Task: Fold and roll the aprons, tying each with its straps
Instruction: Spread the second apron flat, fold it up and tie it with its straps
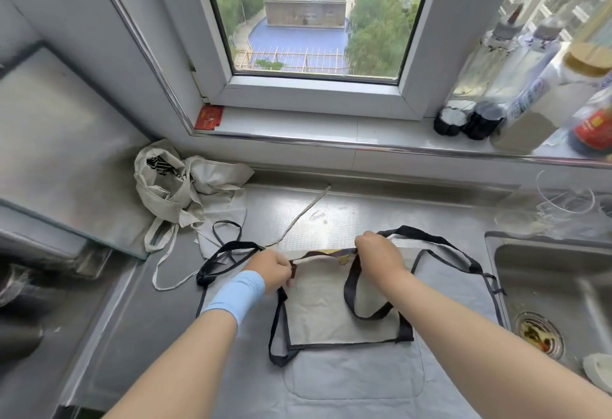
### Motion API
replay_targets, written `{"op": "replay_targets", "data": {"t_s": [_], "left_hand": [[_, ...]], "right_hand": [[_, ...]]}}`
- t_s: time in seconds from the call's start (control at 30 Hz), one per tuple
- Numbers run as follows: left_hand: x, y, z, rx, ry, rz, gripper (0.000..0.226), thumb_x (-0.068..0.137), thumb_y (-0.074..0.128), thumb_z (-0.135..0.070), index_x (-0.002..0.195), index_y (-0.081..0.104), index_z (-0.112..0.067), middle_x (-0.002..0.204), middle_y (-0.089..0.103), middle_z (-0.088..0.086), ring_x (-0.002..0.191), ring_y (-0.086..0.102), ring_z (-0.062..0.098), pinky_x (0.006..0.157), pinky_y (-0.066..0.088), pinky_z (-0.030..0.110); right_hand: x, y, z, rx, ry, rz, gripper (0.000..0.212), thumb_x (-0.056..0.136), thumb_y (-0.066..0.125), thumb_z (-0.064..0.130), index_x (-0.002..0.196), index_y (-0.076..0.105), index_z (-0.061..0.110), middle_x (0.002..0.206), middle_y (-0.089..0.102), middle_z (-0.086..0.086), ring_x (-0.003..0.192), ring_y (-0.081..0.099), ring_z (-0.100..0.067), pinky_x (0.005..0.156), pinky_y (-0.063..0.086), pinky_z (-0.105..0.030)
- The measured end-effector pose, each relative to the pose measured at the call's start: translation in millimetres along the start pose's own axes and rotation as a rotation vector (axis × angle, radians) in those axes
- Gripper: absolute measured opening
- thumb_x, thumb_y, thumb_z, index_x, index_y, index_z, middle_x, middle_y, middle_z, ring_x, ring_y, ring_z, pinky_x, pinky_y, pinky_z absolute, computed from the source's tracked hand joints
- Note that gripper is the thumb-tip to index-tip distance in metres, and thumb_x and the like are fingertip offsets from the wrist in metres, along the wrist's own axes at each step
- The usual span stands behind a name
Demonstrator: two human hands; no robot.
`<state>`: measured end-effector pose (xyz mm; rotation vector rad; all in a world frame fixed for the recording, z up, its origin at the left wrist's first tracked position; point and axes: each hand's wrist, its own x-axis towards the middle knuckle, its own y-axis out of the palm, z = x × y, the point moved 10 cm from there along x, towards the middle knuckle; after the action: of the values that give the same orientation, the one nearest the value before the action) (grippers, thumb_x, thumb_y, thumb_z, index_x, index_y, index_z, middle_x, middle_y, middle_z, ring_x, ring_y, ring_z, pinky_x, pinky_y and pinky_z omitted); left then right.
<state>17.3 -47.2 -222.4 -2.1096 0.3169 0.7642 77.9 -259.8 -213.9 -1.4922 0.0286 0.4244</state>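
On steel counter, left hand and right hand pinch folded apron — grey cloth, black trim.

Grey apron: matt woven cloth, lightly creased. Its straps were black woven tape, matt. Second apron: beige cloth, crumpled, matt. Countertop was brushed steel with a finely dimpled patch. Sink: smooth steel, dull sheen. Window frame: smooth white plastic. Wristband: soft blue knit.
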Motion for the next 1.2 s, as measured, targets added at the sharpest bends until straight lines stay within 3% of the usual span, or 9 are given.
{"op": "replay_targets", "data": {"t_s": [0.1,0.17,0.27,0.37,0.5,0.67,0.87,1.0,1.2], "left_hand": [[-46,53,16,0.103,-0.222,0.622,0.02,0.084,0.052,-0.01,0.09,0.071,-0.015,0.075,0.069,-0.001,0.059,0.057,0.015,0.057,0.044,0.021],[-76,63,24,0.098,-0.363,0.808,0.019,0.085,0.058,-0.022,0.097,0.065,-0.01,0.096,0.069,0.0,0.071,0.068,0.02,0.067,0.05,0.025],[-46,20,11,0.212,-0.306,0.29,0.032,0.082,0.059,-0.037,0.103,0.061,-0.014,0.097,0.064,0.002,0.072,0.069,0.023,0.068,0.051,0.026],[-36,-16,-46,0.199,0.076,-0.29,0.031,0.077,0.063,-0.03,0.106,0.054,-0.027,0.114,0.056,-0.002,0.103,0.058,0.02,0.088,0.048,0.033],[-48,79,-85,0.344,0.293,0.124,0.078,0.069,0.071,-0.039,0.14,0.039,-0.04,0.141,0.045,-0.011,0.131,0.041,0.016,0.11,0.036,0.035],[-59,142,-76,0.237,0.112,0.426,0.034,0.076,0.062,-0.02,0.107,0.068,-0.034,0.096,0.074,-0.002,0.093,0.071,0.023,0.089,0.055,0.033],[-127,190,-42,0.124,-0.307,1.047,0.028,0.089,0.063,-0.04,0.108,0.067,-0.019,0.117,0.061,0.007,0.114,0.06,0.028,0.096,0.048,0.049],[-105,152,-50,0.28,-0.227,0.762,0.038,0.088,0.058,-0.052,0.105,0.066,-0.019,0.095,0.064,-0.002,0.088,0.066,0.025,0.086,0.053,0.041],[-57,96,-49,0.292,-0.201,0.425,0.039,0.101,0.04,-0.038,0.104,0.066,-0.009,0.108,0.068,0.009,0.078,0.07,0.026,0.061,0.055,0.029]], "right_hand": [[-3,-18,3,-0.041,-0.063,-0.1,0.022,0.081,0.05,-0.007,0.091,0.062,0.007,0.091,0.06,-0.01,0.083,0.057,-0.032,0.065,0.039,-0.036],[-11,-28,9,-0.149,-0.154,-0.206,0.012,0.07,0.06,-0.001,0.071,0.061,0.011,0.066,0.06,-0.007,0.063,0.043,-0.027,0.063,0.038,-0.035],[-30,-32,15,-0.226,-0.251,-0.218,0.008,0.067,0.057,0.008,0.063,0.055,0.015,0.055,0.052,-0.003,0.061,0.035,-0.024,0.067,0.028,-0.035],[-49,-13,6,0.088,-0.184,0.099,0.017,0.087,0.049,0.016,0.085,0.065,0.015,0.077,0.064,-0.003,0.069,0.054,-0.025,0.067,0.045,-0.034],[-95,30,-8,0.689,0.045,0.556,0.018,0.091,0.054,0.012,0.102,0.068,0.008,0.086,0.071,-0.015,0.066,0.068,-0.028,0.059,0.056,-0.036],[-144,59,-26,0.7,0.081,0.856,0.031,0.078,0.064,0.024,0.105,0.075,0.012,0.096,0.076,-0.007,0.083,0.068,-0.018,0.075,0.051,-0.033],[-152,67,-59,0.441,0.167,0.767,0.027,0.087,0.048,0.014,0.095,0.074,0.013,0.095,0.076,-0.003,0.086,0.074,-0.017,0.081,0.058,-0.036],[-116,29,-61,0.073,0.103,0.323,0.022,0.083,0.042,0.005,0.086,0.061,0.015,0.084,0.062,-0.004,0.078,0.059,-0.028,0.065,0.046,-0.031],[-62,-12,-38,0.172,0.012,-0.066,0.028,0.086,0.042,0.0,0.102,0.058,0.017,0.107,0.052,-0.003,0.083,0.055,-0.026,0.064,0.041,-0.035]]}}
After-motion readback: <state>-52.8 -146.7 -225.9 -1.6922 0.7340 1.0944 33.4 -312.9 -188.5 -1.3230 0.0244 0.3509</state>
